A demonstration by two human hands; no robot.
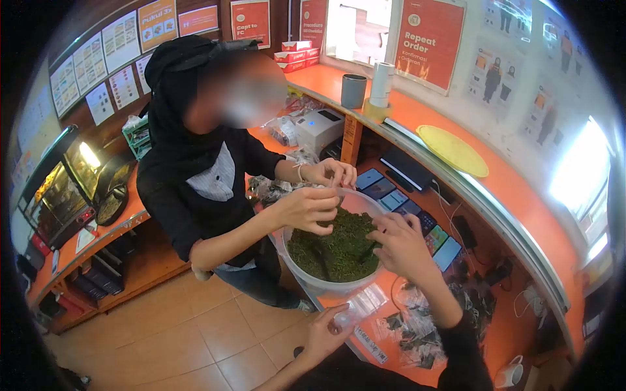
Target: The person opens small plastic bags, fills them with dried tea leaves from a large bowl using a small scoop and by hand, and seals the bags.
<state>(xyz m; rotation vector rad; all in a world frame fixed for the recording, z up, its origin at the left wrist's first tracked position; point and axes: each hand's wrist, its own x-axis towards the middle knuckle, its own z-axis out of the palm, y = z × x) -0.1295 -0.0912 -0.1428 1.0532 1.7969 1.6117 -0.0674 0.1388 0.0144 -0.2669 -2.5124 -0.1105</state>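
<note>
Green shreds point(349, 236) lie heaped in one translucent bowl point(317, 282), which stands at the left edge of the desk point(515, 339). Two dark, narrow things show among the shreds, one toward the front and one under the right hand point(405, 244); their ends are buried or covered, so it is hard to say what they are. That hand reaches over the bowl's right rim with fingers bent and apart, and I cannot tell whether they grip anything. The left hand point(328, 333) pinches one clear bag point(365, 302) in front of the bowl, close to the desk's left edge; its contents are hard to make out. A co-worker, across the bowl, has two hands point(312, 207) over the far rim, fingers drawn together around something too small to identify. Small packets with dark contents lie in two piles: the near pile point(424, 322) to the right of the bowl, the far pile point(266, 190) behind it, both overlapping too much to count. At least four phones point(447, 253) lie along the desk's back edge, partly overlapping. One white mug point(509, 373) is at the near right corner. On the raised ledge above stand one grey cup point(353, 91) and one yellow oval piece point(453, 150). A label strip point(370, 344) near the front edge is only partly legible.
</note>
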